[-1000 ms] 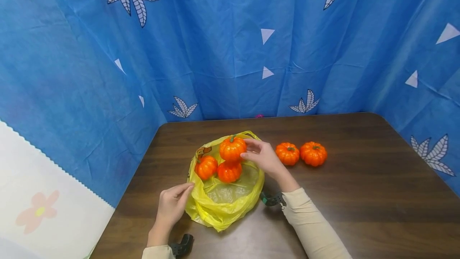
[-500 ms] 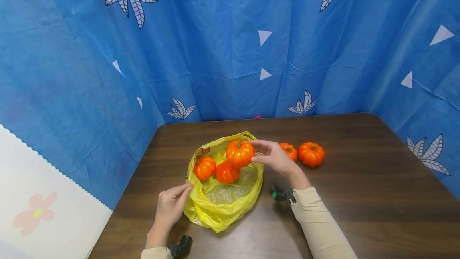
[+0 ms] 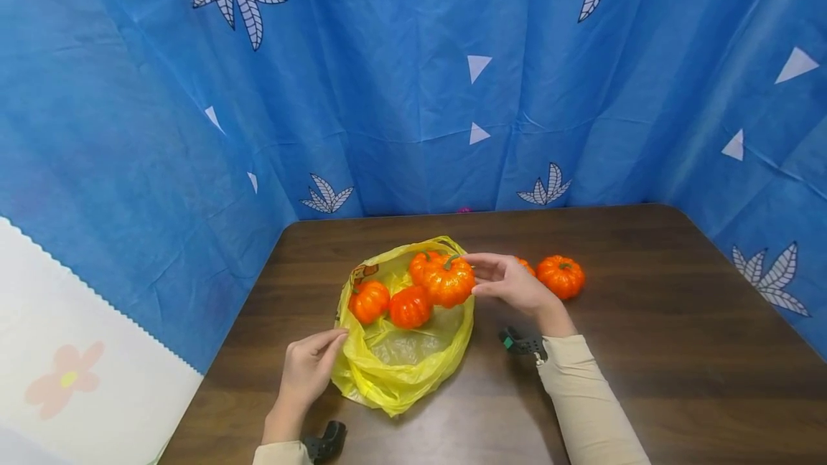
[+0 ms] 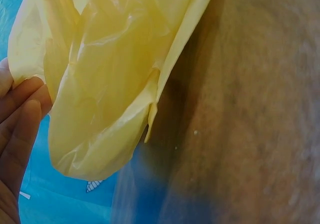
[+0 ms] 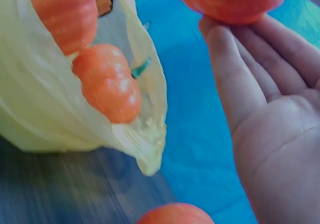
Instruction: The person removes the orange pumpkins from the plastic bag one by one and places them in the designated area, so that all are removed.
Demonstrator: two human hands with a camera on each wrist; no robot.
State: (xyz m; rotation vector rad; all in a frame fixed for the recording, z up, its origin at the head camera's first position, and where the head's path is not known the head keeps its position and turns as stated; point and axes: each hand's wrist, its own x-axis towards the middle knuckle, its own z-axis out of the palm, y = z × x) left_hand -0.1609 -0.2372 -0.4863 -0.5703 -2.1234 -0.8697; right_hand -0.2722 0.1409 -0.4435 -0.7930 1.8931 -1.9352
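Note:
A small orange pumpkin (image 3: 450, 282) with a green stem is held in the fingertips of my right hand (image 3: 517, 287), over the right side of the yellow plastic bag (image 3: 388, 382). Its underside and the supporting fingers (image 5: 225, 59) show in the right wrist view. Inside the wide bag mouth sit three more pumpkins: a left one (image 3: 370, 301), a middle one (image 3: 410, 307) and a back one (image 3: 421, 262), partly hidden by the held pumpkin. At the bag's left rim, my left hand (image 3: 309, 373) pinches the plastic between thumb and fingers (image 4: 32, 119).
Two pumpkins stand on the brown wooden table (image 3: 646, 350) right of the bag. One pumpkin (image 3: 561, 277) is fully visible; the other (image 3: 526, 265) is mostly behind my right hand. A blue curtain (image 3: 413, 92) hangs along the back.
My right hand has moved right and slightly nearer with its pumpkin, uncovering the back pumpkin in the bag and covering most of one on the table. My left hand stays at the rim.

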